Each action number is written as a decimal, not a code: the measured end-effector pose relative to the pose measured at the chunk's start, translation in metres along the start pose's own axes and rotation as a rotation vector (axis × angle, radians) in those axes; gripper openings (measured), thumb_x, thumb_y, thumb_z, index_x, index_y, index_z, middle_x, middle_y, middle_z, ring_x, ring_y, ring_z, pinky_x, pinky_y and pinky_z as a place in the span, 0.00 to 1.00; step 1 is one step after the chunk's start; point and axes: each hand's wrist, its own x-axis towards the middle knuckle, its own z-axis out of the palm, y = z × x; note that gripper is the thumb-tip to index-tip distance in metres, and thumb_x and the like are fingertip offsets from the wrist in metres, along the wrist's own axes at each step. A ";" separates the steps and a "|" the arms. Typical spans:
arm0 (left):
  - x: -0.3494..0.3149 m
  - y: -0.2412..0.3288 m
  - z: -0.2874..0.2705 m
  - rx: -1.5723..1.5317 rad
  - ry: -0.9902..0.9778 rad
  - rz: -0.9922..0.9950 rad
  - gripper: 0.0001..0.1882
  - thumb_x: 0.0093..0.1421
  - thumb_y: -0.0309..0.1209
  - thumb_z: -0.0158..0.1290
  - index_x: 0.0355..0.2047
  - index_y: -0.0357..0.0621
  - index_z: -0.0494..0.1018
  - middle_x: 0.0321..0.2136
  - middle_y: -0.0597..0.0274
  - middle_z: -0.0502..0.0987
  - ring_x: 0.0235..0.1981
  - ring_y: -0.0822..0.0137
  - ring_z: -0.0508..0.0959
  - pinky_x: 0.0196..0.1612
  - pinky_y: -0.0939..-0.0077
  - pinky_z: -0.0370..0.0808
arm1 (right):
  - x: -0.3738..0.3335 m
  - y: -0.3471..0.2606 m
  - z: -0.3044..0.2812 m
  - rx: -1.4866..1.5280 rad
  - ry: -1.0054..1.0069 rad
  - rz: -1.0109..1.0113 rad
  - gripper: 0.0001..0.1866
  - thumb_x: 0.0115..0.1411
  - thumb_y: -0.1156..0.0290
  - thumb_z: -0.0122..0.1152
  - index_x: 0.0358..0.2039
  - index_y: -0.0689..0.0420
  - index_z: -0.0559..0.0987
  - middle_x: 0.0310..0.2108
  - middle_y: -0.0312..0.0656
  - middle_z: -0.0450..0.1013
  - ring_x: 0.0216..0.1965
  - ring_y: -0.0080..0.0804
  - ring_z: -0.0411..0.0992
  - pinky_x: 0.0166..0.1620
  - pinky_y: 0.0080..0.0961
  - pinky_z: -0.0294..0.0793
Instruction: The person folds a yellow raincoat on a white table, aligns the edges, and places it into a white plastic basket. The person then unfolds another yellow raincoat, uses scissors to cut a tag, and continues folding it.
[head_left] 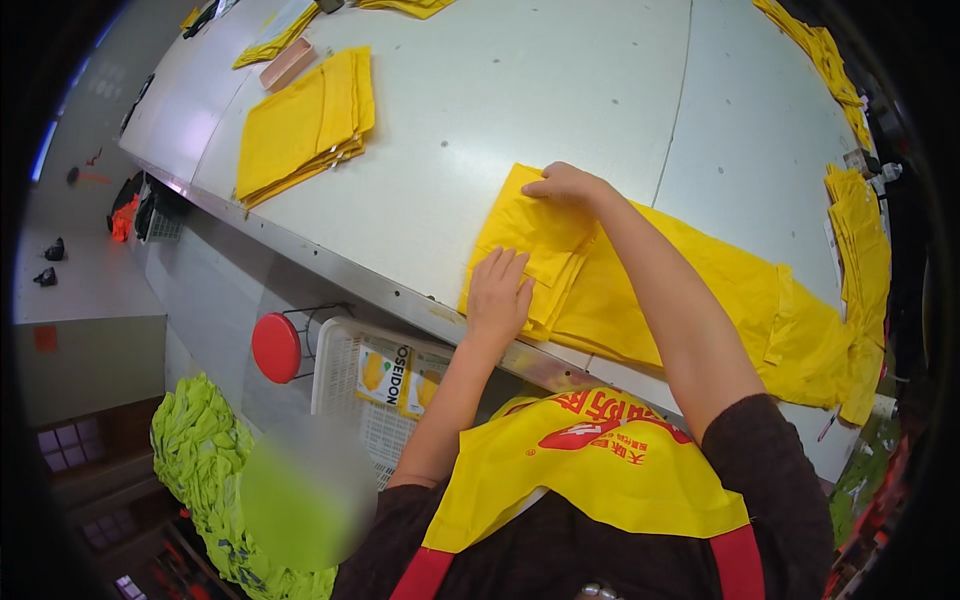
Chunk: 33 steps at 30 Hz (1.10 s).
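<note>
A wide pale grey table (520, 90) took up most of the room in front of the person. Across its near edge lay a long spread of yellow fabric (760, 310), rumpled toward the right end, where it met a heap of more yellow pieces (865, 240). On the far left part of the table sat a neat stack of folded yellow cloth (305, 120), well apart from the hands. Below the table edge stood a white plastic crate (350, 390), with a red round stool (276, 347) just beside it and a pile of lime green cloth (200, 450) on the floor. The folded yellow piece (535, 250) being worked lay at the near table edge. The left hand (497, 290) pressed flat on its near corner, fingers open and together. The right hand (565, 185) rested on its far edge, fingers curled down on the fabric; whether it pinched the cloth I could not tell.
</note>
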 end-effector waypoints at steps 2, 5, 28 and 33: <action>-0.005 -0.002 -0.003 0.061 -0.024 -0.024 0.27 0.54 0.39 0.54 0.52 0.40 0.66 0.52 0.46 0.65 0.56 0.47 0.61 0.57 0.52 0.56 | 0.010 0.002 0.000 0.158 -0.058 -0.144 0.21 0.55 0.55 0.52 0.34 0.64 0.76 0.33 0.49 0.74 0.37 0.41 0.72 0.39 0.32 0.70; -0.006 -0.001 -0.002 0.149 -0.121 -0.102 0.33 0.53 0.43 0.54 0.56 0.44 0.62 0.58 0.46 0.58 0.62 0.48 0.54 0.60 0.48 0.49 | 0.027 -0.010 0.007 0.091 0.107 -0.396 0.18 0.55 0.57 0.53 0.30 0.62 0.76 0.32 0.48 0.74 0.34 0.42 0.71 0.38 0.33 0.70; 0.005 0.064 -0.025 0.435 -0.014 -0.178 0.09 0.52 0.31 0.51 0.35 0.45 0.70 0.28 0.56 0.75 0.32 0.50 0.75 0.33 0.56 0.71 | -0.065 -0.037 0.056 -0.069 -0.059 -0.236 0.12 0.44 0.66 0.57 0.19 0.65 0.79 0.24 0.57 0.74 0.26 0.46 0.75 0.32 0.35 0.74; -0.018 0.134 -0.047 0.003 0.089 0.343 0.13 0.47 0.23 0.54 0.36 0.40 0.73 0.27 0.54 0.74 0.29 0.53 0.74 0.33 0.61 0.72 | -0.074 -0.038 0.043 0.164 0.128 -0.360 0.14 0.44 0.74 0.51 0.29 0.71 0.76 0.31 0.62 0.73 0.31 0.52 0.75 0.35 0.38 0.74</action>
